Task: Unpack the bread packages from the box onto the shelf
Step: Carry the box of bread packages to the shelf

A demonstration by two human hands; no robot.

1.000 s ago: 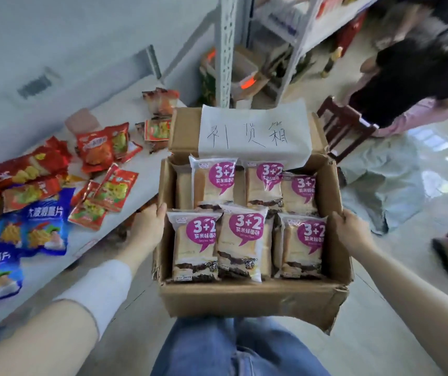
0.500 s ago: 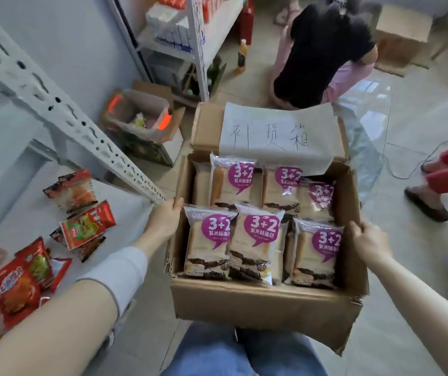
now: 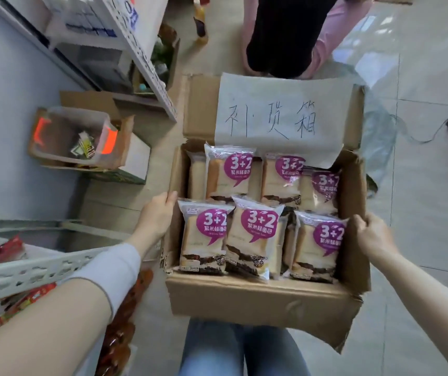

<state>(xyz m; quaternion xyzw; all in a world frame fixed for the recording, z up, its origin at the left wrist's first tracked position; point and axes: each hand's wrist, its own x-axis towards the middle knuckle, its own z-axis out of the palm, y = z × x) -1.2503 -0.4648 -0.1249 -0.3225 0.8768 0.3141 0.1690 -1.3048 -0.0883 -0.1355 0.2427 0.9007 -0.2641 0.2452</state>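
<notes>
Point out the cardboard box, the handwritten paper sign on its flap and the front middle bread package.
cardboard box (image 3: 258, 299): head view, on its bare front wall.
paper sign (image 3: 285, 89): head view, on blank paper above the writing.
front middle bread package (image 3: 258, 223): head view, on its purple speech bubble.

The box (image 3: 258, 299) is in front of me above my legs (image 3: 239, 348), my left hand (image 3: 155, 221) holding its left wall and my right hand (image 3: 372, 234) gripping its right wall. The bread packages (image 3: 255, 234) stand inside in two rows, three near me and the rest behind. A sheet of paper (image 3: 282, 115) lies on the far flap (image 3: 198, 109) with another person (image 3: 285, 36) on the floor beyond it. The shelf (image 3: 27, 270) is at my left under my forearm with snack packets (image 3: 3, 251) on it, and farther ahead an open carton (image 3: 76, 137) stands on the floor beside a second rack (image 3: 147, 58).
</notes>
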